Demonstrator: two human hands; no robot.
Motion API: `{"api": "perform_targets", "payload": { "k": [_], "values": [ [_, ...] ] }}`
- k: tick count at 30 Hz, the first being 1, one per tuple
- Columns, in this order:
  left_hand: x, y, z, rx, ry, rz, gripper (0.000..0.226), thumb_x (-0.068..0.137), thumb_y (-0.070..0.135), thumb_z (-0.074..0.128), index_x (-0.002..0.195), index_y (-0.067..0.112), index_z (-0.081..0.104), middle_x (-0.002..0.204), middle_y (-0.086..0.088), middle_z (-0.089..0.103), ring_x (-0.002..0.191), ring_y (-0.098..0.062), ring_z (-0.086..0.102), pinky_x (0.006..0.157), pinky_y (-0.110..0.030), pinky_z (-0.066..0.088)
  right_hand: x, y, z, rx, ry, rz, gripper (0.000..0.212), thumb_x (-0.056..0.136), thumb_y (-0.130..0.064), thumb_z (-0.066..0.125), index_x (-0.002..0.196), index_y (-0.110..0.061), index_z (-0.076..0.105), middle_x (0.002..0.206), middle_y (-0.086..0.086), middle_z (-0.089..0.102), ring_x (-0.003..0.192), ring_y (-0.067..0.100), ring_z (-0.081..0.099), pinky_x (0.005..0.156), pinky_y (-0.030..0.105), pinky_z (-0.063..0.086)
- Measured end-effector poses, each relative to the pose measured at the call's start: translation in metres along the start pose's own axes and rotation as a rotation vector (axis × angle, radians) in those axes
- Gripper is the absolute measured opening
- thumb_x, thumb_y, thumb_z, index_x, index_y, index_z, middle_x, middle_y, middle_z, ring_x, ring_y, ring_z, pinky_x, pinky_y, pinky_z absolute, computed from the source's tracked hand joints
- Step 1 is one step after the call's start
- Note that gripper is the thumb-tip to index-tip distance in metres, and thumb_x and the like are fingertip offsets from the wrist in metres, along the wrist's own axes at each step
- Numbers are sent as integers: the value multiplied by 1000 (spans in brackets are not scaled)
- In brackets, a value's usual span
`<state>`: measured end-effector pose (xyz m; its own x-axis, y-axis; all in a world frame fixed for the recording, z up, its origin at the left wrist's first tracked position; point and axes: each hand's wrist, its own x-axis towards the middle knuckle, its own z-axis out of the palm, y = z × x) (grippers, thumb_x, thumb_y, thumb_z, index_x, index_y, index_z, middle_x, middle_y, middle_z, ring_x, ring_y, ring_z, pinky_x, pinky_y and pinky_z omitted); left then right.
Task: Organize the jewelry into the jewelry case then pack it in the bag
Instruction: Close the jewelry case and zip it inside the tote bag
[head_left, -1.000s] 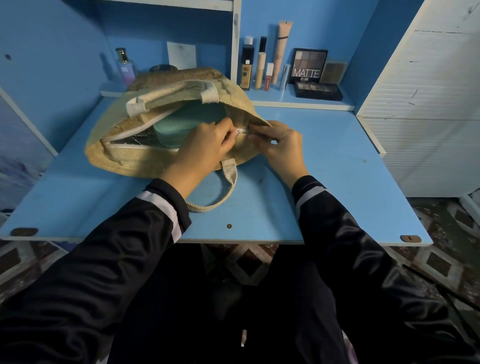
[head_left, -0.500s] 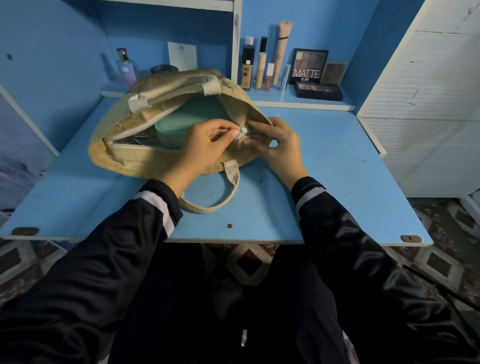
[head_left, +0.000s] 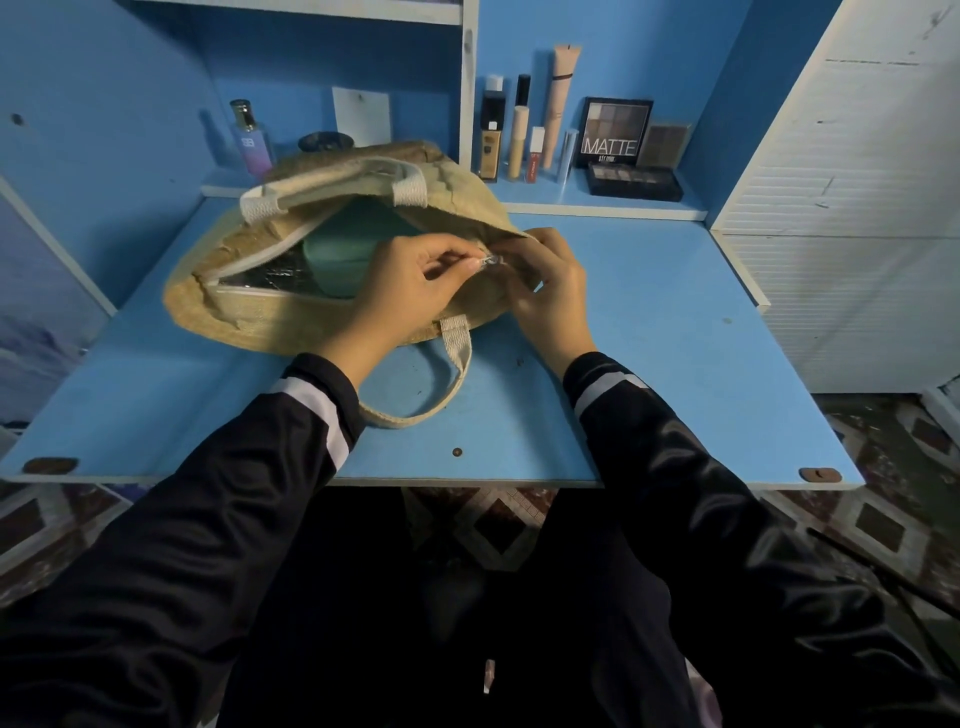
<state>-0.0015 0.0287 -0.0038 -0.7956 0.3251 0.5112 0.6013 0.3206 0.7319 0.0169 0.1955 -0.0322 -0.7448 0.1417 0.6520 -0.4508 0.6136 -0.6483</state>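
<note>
Centrally: left hand (head_left: 410, 291) pinches a small metal zipper pull (head_left: 491, 260); right hand (head_left: 548, 296) pinches the corner of the woven bag (head_left: 270, 325) just beside it. Bag lies on the blue tabletop (head_left: 649, 338), mouth open. Contents: teal jewelry case (head_left: 343, 254), resting on silver lining (head_left: 270, 273). Rear shelf (head_left: 597, 207): cosmetic tubes, eyeshadow palette (head_left: 615, 130).

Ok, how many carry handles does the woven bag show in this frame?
2. The far handle arches over the open mouth of the bag; the near handle lies looped on the blue table in front of it. None looks hidden.
</note>
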Motion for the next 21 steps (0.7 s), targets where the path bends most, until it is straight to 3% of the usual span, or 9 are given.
{"api": "perform_targets", "payload": {
  "k": [7,12,18,21],
  "values": [
    [-9,3,0,190,157,154,17,87,13,71,101,6,76,94,-1,75,85,-4,69,80,-14,54,0,-1,-1,-7,25,4,11,83,-2,68,91,-5,74,93,6,59,81,14,57,73,15,44],
    [-23,-12,-22,92,227,-46,17,87,15,72,102,7,75,92,0,74,86,-5,70,84,-25,57,2,8,-10,25,81,50,10,83,-2,69,90,-5,74,91,2,57,78,-4,52,73,12,40],
    [-34,-7,-26,61,250,-58,16,88,14,72,102,8,75,91,7,72,84,6,67,81,-14,53,-1,4,-15,-4,37,11,15,86,-6,68,99,-7,74,96,3,57,78,4,52,75,16,43],
    [-37,-5,-24,27,248,-55,15,88,11,72,102,8,74,90,9,71,85,5,68,81,-15,53,-7,2,-19,-99,47,-76,18,87,-9,67,104,-7,74,102,8,58,86,7,51,80,13,43]
  ]
}}
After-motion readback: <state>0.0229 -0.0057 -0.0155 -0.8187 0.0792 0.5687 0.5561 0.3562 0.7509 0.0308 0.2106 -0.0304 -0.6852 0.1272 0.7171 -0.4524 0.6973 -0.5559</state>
